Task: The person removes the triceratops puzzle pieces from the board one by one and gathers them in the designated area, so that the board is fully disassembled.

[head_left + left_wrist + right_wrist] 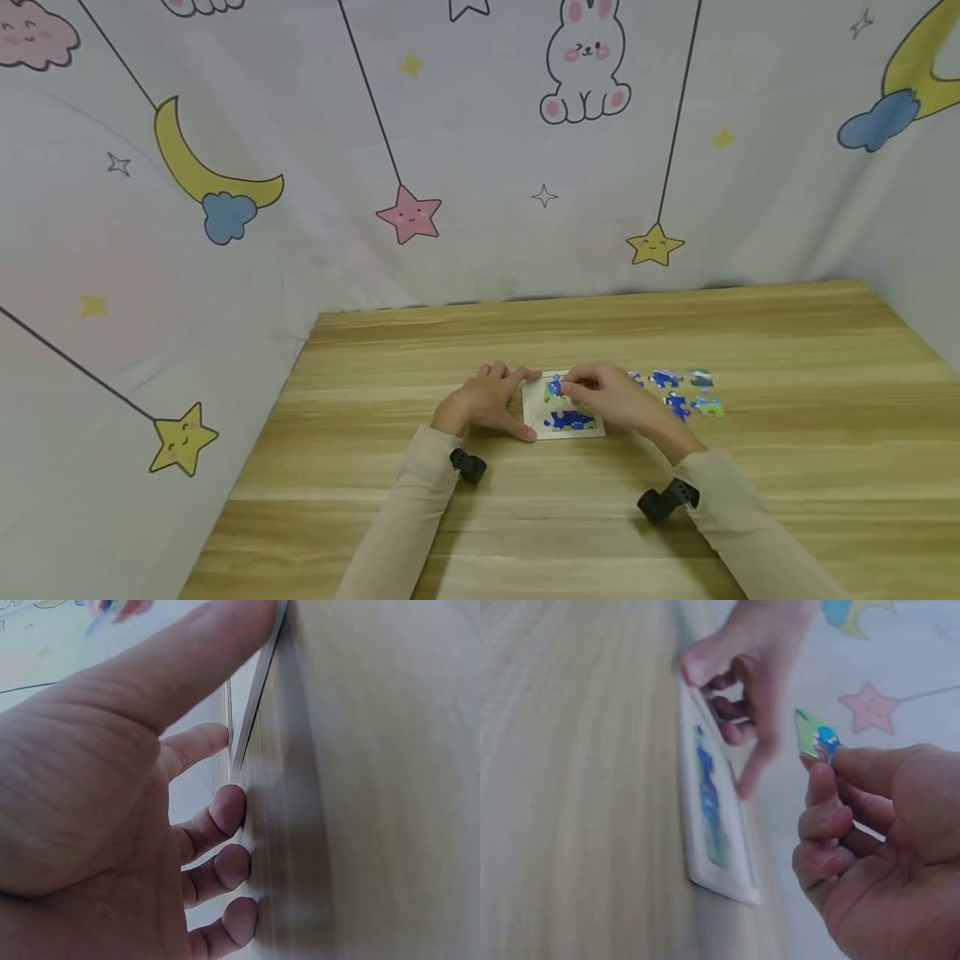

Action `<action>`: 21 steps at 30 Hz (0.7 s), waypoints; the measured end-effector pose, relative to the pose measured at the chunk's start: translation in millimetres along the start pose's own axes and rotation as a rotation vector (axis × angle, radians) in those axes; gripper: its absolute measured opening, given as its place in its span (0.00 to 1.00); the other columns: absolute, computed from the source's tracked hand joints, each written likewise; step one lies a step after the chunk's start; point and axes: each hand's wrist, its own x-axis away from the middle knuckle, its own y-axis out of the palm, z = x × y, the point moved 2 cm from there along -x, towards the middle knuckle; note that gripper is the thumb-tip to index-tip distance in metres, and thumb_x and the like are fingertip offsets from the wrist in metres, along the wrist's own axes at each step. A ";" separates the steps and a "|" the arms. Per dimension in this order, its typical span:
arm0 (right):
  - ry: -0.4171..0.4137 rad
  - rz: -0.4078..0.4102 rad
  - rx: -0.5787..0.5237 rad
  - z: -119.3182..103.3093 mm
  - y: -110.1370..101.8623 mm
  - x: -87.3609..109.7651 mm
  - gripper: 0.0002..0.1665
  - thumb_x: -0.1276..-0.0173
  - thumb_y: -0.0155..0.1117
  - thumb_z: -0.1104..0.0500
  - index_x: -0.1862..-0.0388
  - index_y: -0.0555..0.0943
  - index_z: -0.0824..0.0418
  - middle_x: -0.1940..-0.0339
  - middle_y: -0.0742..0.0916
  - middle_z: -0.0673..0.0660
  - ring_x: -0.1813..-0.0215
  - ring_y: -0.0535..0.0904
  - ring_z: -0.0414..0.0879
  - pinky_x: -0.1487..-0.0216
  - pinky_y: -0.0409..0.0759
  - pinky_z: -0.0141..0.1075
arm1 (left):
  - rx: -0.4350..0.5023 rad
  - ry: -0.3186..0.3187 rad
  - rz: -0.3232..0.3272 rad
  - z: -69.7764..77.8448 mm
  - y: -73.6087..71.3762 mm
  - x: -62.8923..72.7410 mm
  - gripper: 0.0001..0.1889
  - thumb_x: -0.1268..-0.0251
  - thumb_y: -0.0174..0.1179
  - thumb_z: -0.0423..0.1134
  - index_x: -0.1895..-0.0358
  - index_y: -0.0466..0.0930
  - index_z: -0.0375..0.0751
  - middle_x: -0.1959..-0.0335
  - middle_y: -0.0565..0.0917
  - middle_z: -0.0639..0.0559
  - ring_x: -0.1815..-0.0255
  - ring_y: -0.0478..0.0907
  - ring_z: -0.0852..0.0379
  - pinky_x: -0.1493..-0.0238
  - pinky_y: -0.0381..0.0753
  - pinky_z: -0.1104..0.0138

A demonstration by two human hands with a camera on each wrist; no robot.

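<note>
A pale square puzzle tray [562, 434] lies on the table, with joined blue puzzle pieces [572, 419] along its near part. My left hand [491, 402] rests at its left side, the thumb at the near corner and the index finger at the far one. In the left wrist view the fingers of the left hand [112, 795] are spread. Over the tray, my right hand [611, 398] pinches a green and blue puzzle piece [816, 735] between thumb and index finger. The right wrist view shows that piece raised off the tray [746, 889].
Right of the tray lie several loose puzzle pieces, among them a blue one [677, 406], a green one [708, 407] and a dark green one [701, 377]. A white curtain [480, 275] with cartoon prints hangs behind the wooden table [810, 433].
</note>
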 end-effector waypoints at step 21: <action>0.147 0.024 0.070 42.9 -43.9 80.0 0.10 0.28 0.65 0.58 0.67 0.85 0.64 0.68 0.83 0.52 0.66 0.70 0.44 0.68 0.69 0.34 | 0.039 0.015 0.005 -3.5 2.1 -3.5 0.51 0.51 0.74 0.63 0.22 0.58 0.62 0.46 0.67 0.49 0.49 0.61 0.51 0.48 0.67 0.58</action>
